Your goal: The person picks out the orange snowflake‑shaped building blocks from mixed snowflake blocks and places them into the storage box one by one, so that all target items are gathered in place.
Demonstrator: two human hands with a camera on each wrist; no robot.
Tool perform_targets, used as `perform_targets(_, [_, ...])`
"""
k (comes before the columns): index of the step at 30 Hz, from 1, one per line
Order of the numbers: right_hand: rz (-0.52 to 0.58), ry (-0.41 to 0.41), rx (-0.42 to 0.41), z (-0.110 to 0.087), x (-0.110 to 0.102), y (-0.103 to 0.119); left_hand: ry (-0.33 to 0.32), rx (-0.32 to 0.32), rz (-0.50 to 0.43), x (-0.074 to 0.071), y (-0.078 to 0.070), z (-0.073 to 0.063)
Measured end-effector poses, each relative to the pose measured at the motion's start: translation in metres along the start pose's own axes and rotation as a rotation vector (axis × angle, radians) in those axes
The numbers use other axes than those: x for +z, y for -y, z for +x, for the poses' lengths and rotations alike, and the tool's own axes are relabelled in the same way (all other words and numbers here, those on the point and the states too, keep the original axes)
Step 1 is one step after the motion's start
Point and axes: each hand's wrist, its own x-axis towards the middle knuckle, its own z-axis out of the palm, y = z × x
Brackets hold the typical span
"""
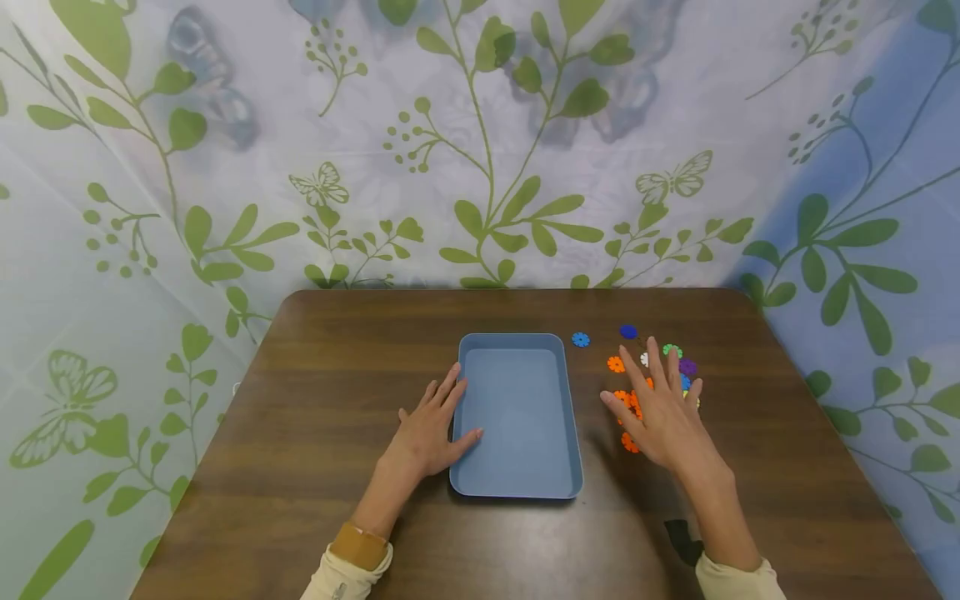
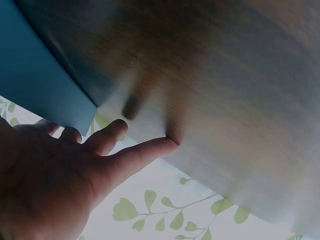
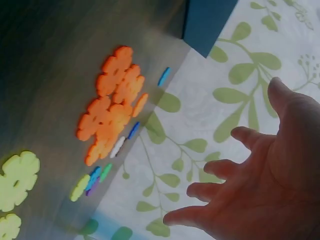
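A shallow blue-grey tray [image 1: 517, 417] lies on the wooden table. My left hand [image 1: 426, 435] is at its left rim, fingers fairly straight and the thumb reaching over the edge; its palm and spread fingers show in the left wrist view. Over a scatter of flower-shaped plastic discs, my right hand [image 1: 663, 421] spreads its fingers and holds nothing. It partly hides the discs in the head view. The right wrist view shows several orange discs [image 3: 117, 120] bunched together and yellow-green discs [image 3: 19, 180] nearer the camera, with the right hand [image 3: 250, 175] raised above table level.
Beyond the right hand lie a light blue disc [image 1: 581, 340], a dark blue disc [image 1: 627, 332], a green disc [image 1: 672, 350] and a purple disc [image 1: 687, 367]. A leaf-patterned cloth [image 1: 420, 167] hangs behind the table [image 1: 337, 333] and along its sides.
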Motion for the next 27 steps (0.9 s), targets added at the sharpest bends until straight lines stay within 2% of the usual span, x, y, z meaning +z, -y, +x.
perform_targets(9, [0.001, -0.006, -0.044, 0.010, 0.002, -0.013, 0.000, -0.003, 0.002, 0.001, 0.001, 0.001])
perform_targets(16, [0.006, -0.043, -0.088, 0.021, 0.004, -0.020, -0.028, 0.029, -0.023, 0.002, 0.003, 0.000])
perform_targets(23, [0.011, -0.016, -0.110, 0.034, 0.006, -0.031, 0.021, -0.012, -0.009, 0.000, 0.002, 0.003])
perform_targets(27, [0.017, 0.028, -0.116, 0.038, 0.005, -0.037, 0.028, -0.019, -0.002, -0.001, 0.002, 0.003])
